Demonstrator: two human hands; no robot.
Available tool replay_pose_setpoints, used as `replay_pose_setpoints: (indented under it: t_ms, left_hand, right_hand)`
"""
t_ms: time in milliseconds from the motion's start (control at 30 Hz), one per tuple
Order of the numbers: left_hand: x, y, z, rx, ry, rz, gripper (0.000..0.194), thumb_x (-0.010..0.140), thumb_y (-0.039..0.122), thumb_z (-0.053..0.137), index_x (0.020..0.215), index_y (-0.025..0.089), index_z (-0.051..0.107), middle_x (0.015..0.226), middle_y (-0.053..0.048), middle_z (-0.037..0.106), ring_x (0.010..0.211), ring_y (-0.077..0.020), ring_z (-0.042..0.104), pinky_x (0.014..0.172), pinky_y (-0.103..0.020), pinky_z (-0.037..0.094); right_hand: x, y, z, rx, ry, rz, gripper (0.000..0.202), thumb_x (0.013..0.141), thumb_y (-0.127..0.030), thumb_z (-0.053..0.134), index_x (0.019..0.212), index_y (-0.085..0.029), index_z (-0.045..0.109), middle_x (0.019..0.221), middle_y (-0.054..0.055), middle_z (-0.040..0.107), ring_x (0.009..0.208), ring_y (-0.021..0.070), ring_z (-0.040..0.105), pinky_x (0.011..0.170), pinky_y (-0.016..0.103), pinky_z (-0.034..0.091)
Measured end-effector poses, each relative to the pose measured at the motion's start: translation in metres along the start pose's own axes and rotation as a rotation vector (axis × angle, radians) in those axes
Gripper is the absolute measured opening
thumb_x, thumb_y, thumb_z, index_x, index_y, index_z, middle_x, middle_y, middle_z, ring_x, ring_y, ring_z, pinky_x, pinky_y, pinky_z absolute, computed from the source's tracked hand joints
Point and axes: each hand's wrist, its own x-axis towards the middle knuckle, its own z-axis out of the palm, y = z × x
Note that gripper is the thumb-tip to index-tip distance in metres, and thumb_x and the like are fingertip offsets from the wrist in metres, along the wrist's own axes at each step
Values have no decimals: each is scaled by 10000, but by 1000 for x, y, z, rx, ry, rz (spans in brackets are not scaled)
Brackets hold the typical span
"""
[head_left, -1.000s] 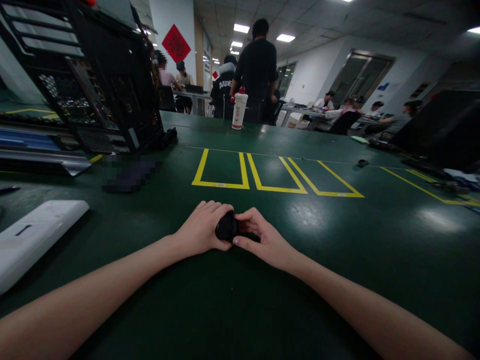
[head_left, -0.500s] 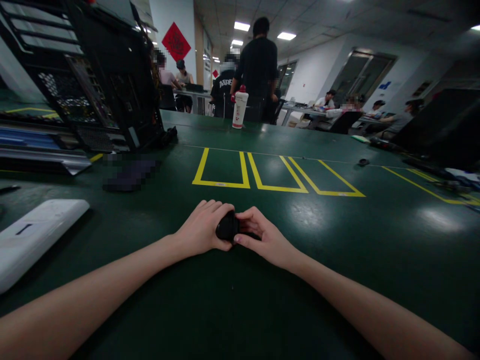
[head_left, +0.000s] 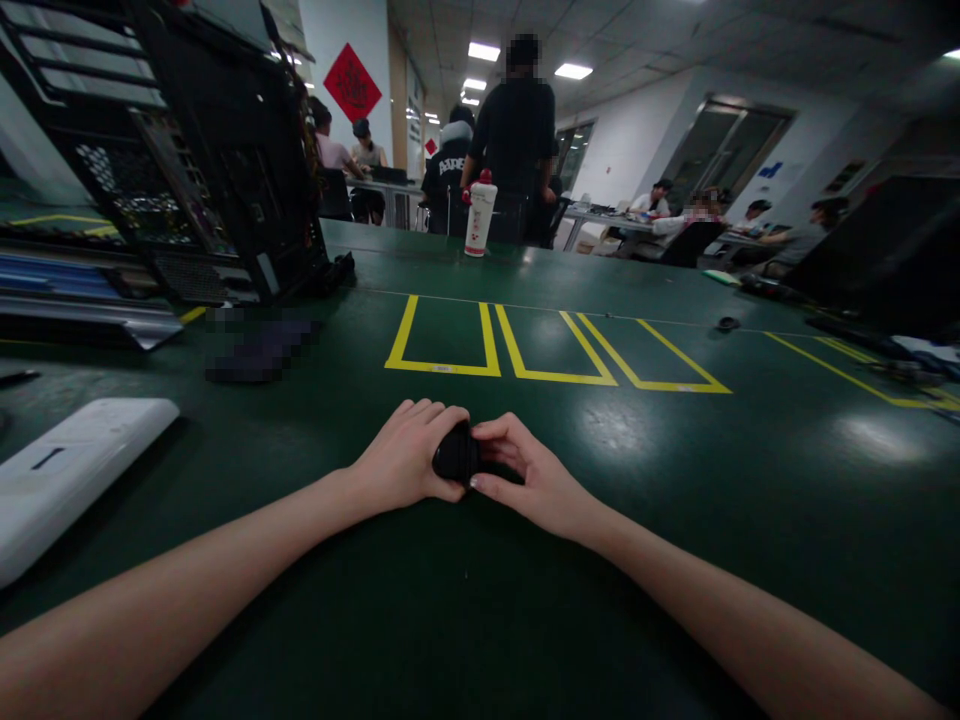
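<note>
Between my hands, low over the green table (head_left: 465, 600), is a small black rounded object (head_left: 452, 455) with a ridged rim on its right end; its exact kind I cannot make out. My left hand (head_left: 409, 455) wraps round its body, fingers over the far side and thumb along the near side. From the right, my right hand (head_left: 536, 480) grips the rim with thumb and fingertips. The palm side of my left hand hides part of the object.
An open black computer case (head_left: 195, 170) stands at the left, with a white box-like device (head_left: 82, 470) nearer me. Yellow tape outlines (head_left: 442, 370) mark the table ahead. A white bottle (head_left: 478, 220) with a red lid stands farther back. People sit and stand beyond.
Almost nothing differs. Both hands keep their hold on the black object in the same place, with at most a tiny shift of the right fingertips.
</note>
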Motion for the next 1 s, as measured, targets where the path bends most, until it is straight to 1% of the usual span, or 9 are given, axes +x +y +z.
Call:
replay_pose_setpoints:
  t_ms: [133,200,367,500,567,667,733,867,1000]
  left_hand:
    - [0,1,0,-11,-1,4,511,662,388,648,1085,165,468,971,-65,576,851,-238,514,724,-348,375]
    - [1,1,0,-13,3,3,500,669,400,640,1079,170,471,966,-63,576,845,-238,516,720,-348,374]
    - [0,0,-1,-13,-1,1,503,666,391,647,1083,171,470,977,-62,571,850,-234,516,732,-347,375]
    - [0,0,0,5,-11,-1,544,632,358,674,1094,160,466,974,-63,567,855,-236,508,737,-346,374]
    - [0,0,0,1,-10,-2,543,636,354,674,1095,151,467,976,-66,566,855,-233,506,735,-343,373]
    - [0,0,1,-6,-4,1,524,662,382,657,1093,151,470,965,-65,568,845,-228,507,734,-343,373]
    - [0,0,1,-7,-2,2,520,667,396,652,1091,156,471,962,-63,568,843,-229,510,731,-344,374]
    - [0,0,0,-20,2,5,514,668,395,651,1089,163,468,986,-64,569,858,-231,515,740,-348,376]
    - [0,0,1,-10,2,-6,538,640,370,670,1093,169,461,982,-60,571,859,-237,518,738,-351,377]
  right_hand:
    - [1,1,2,59,26,56,210,820,-241,563,993,-228,444,1014,19,547,941,155,596,831,351,505]
    - [2,0,3,44,49,79,201,828,-254,551,996,-226,444,1005,25,557,923,160,599,803,350,515]
    - [1,-3,2,-41,30,99,268,833,-244,541,1082,-217,447,1102,55,532,1027,184,554,891,393,476]
    - [-1,0,0,-16,-2,-5,327,777,-169,608,1050,-217,435,1082,36,521,1061,169,541,962,394,428]
    - [-1,2,1,10,-3,1,312,787,-183,599,1047,-219,431,1085,36,518,1047,167,551,943,392,443]
    - [0,2,3,44,33,54,222,820,-239,561,1005,-221,440,1024,30,545,948,160,593,837,362,505]
    - [1,1,4,38,55,76,222,819,-248,563,1003,-221,442,1017,31,549,935,163,595,809,350,517]
    - [2,-3,3,-24,53,105,290,825,-245,552,1092,-216,444,1108,58,527,1024,183,558,883,388,484]
    - [-1,-2,2,1,12,40,315,791,-188,590,1065,-213,437,1118,52,515,1076,181,534,943,399,444]
